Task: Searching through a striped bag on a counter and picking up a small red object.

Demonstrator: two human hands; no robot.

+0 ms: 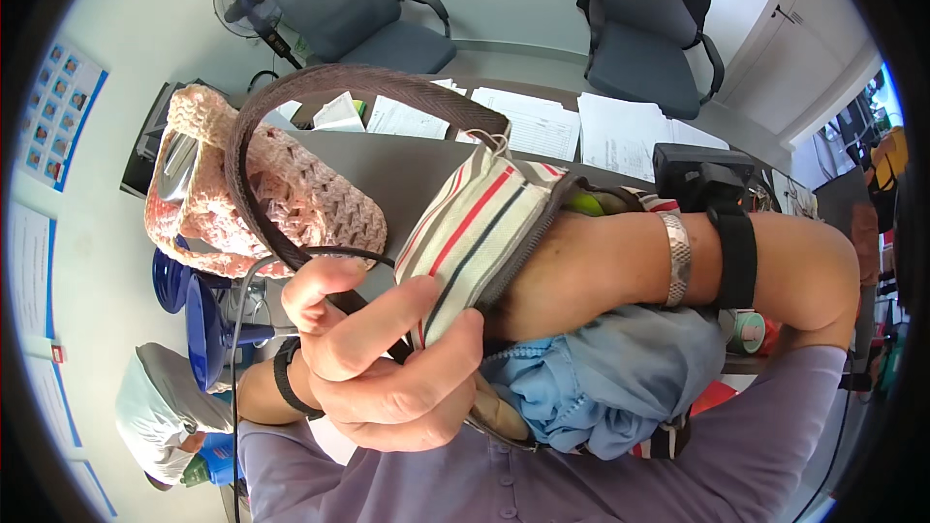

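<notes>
My left hand (392, 378) grips the near edge of a striped fabric bag (465, 232), fingers curled over its zippered opening. The bag is cream with red and dark stripes, and its dark woven strap (243, 152) loops up to the left. My right forearm (596, 276) reaches into the opening; the right hand itself is hidden inside. Light-blue cloth (610, 378) bulges out of the bag below that forearm. Something bright green (587, 202) shows inside, above the forearm. A black strap (734, 261) with a black device (701, 171) circles the right arm.
A pink crocheted bag (320, 196) holding a shiny container (178, 167) lies on the grey desk (356, 152). Printed papers (530, 120) line its far side. Two office chairs (341, 7) and a fan (247, 0) stand beyond. Blue stools (203, 334) and another person (160, 407) are at left.
</notes>
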